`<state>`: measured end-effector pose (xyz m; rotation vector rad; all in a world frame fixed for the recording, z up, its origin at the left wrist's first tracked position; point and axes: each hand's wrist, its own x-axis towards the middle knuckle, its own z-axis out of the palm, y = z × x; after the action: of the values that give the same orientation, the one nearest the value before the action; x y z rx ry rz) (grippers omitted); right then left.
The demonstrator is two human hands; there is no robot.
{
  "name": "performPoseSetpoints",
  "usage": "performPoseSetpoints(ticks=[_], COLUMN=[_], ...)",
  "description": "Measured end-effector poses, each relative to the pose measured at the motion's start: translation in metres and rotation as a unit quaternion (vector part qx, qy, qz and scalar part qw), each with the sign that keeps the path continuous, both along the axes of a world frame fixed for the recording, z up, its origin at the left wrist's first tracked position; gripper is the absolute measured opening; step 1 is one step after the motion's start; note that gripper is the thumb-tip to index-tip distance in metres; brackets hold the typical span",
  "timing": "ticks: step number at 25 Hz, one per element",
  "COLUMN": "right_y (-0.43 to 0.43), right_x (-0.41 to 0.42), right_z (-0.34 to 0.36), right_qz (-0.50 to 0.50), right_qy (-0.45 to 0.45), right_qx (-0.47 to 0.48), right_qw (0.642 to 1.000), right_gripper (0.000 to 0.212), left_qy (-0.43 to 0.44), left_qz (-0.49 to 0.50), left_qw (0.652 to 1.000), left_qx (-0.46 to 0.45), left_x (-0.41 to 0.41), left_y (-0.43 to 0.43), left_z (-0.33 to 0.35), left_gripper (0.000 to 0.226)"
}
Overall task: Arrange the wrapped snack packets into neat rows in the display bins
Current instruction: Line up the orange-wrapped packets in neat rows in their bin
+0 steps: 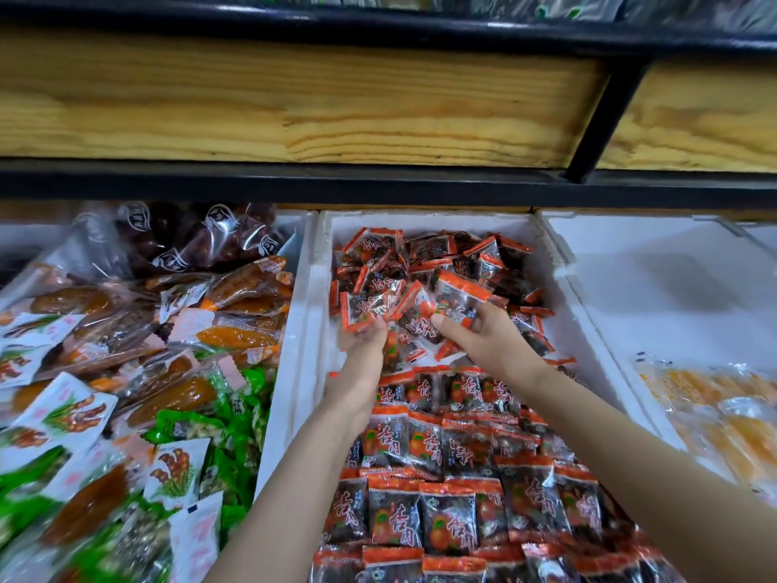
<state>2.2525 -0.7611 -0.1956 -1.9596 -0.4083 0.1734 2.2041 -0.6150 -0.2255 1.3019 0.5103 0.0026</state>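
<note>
1. Two hands work inside the middle bin [309,330], a white foam box that holds the red-edged, dark-filled snack packets.
2. The left hand [363,342] grasps the bunch of packets [403,302] from its lower left; the fingertips are buried among the wrappers.
3. The right hand [483,338] grips the same bunch from the lower right, with the thumb laid across the front of a wrapper and the fingers curled behind.
4. The bunch is held above the middle of the bin, between the far and near parts of the stock. The packets in it are tilted at mixed angles and overlap one another.
5. The far part of the bin contains a loose heap [445,254] of the same packets, lying in no order.
6. The near part contains neat rows [420,511], the packets upright with the print facing up and each row overlapping the next.
7. Both forearms reach in over the rows from the near edge.
8. To the left, a neighbouring bin [126,351] holds mixed snacks in orange, white and green wrappers.
9. To the right, another white bin [630,288] holds yellow packets [723,418] at its near end.
10. Above the bins runs a wooden board [294,98] set in a black frame [294,183].
</note>
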Motion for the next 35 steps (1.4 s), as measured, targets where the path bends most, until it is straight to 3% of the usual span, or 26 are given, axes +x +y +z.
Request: performPoseSetpoints(ticks=[4, 6, 7, 11, 13, 16, 19, 21, 23, 26, 30, 35], right_y=[-0.004, -0.006, -0.004, 0.008, 0.01, 0.008, 0.004, 0.0, -0.004, 0.0, 0.019, 0.026], right_x=[-0.019, -0.026, -0.03, -0.052, -0.056, -0.057, -0.045, -0.035, -0.021, -0.009, 0.008, 0.02], right_z=[0.0, 0.0, -0.002, -0.006, -0.008, -0.009, -0.014, -0.012, -0.012, -0.016, -0.033, -0.048], right_qz=[-0.011, -0.019, -0.016, 0.023, 0.024, 0.03, 0.007, -0.02, -0.058, -0.068, -0.016, 0.046], right_qy=[0.081, 0.103, 0.109, 0.066, 0.039, 0.069, 0.143, 0.128, 0.056, -0.038, -0.033, -0.029], right_qx=[0.069, 0.065, 0.071, 0.009, -0.037, 0.012, 0.067, 0.073, 0.033, -0.1, -0.222, -0.32], right_qw=[0.994, 0.992, 0.991, 0.998, 0.998, 0.997, 0.987, 0.989, 0.996, 0.992, 0.974, 0.946], right_gripper=[0.044, 0.066, 0.066, 0.02, 0.025, 0.02, 0.038, 0.034, 0.035, 0.026, 0.014, 0.043], left_qy=[-0.037, -0.027, -0.016, -0.05, -0.068, -0.084, -0.12, -0.141, -0.152, -0.163, -0.17, -0.155], left_qz=[0.128, 0.177, 0.186, 0.105, 0.073, 0.077, 0.107, 0.133, 0.149, 0.158, 0.142, 0.126], left_qw=[0.991, 0.98, 0.975, 0.981, 0.987, 0.991, 0.987, 0.98, 0.975, 0.969, 0.968, 0.974], left_qx=[-0.013, -0.082, -0.117, -0.153, -0.123, -0.063, 0.001, 0.037, 0.064, 0.1, 0.115, 0.103], left_x=[-0.018, -0.023, -0.026, -0.038, -0.046, -0.051, -0.046, -0.041, -0.037, -0.033, -0.036, -0.037], left_y=[-0.01, -0.008, -0.008, -0.022, -0.026, -0.02, -0.01, 0.0, 0.013, 0.028, 0.03, 0.033], left_z=[0.0, -0.005, -0.006, -0.004, -0.004, -0.007, -0.005, -0.001, 0.003, 0.001, -0.007, -0.012], left_gripper=[0.048, 0.046, 0.044, 0.049, 0.063, 0.073, 0.046, 0.028, 0.021, 0.019, 0.02, 0.024])
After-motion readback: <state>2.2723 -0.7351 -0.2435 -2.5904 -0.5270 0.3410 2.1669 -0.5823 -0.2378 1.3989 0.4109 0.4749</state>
